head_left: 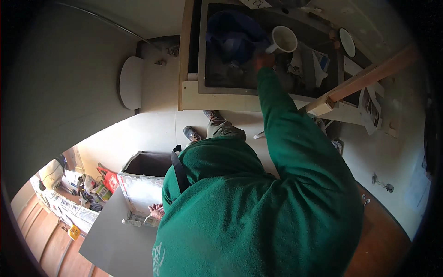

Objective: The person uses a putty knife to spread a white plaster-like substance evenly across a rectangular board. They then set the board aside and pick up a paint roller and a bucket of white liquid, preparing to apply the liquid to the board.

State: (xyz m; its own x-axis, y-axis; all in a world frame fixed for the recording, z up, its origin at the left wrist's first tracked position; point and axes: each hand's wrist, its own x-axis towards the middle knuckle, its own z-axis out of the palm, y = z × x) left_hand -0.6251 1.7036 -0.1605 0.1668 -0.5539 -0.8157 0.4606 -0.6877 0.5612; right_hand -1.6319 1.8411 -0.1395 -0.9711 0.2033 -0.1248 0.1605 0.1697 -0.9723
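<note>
My right hand (pixel 265 61), at the end of a green sleeve, reaches into a dark sink-like basin (pixel 249 91) set in a wooden frame. It is at the handle of a white mug (pixel 284 39); shade hides the fingers, so their grip cannot be told. A crumpled dark blue cloth (pixel 235 32) lies in the basin, left of the mug. Torn paper (pixel 320 67) lies to the right. Low on the left, my left hand (pixel 157 211) has curled fingers beside a whitish-sided box (pixel 140 191). A thin pale thing sticks out from the fingers, too small to name.
A wooden bar (pixel 374 76) slants across the basin's right end. A round white-faced object (pixel 347 42) stands behind it. A grey panel (pixel 110 240) lies at the lower left, near cluttered items and a yellow tool (pixel 73 232) on the floor. A large pale surface fills the left.
</note>
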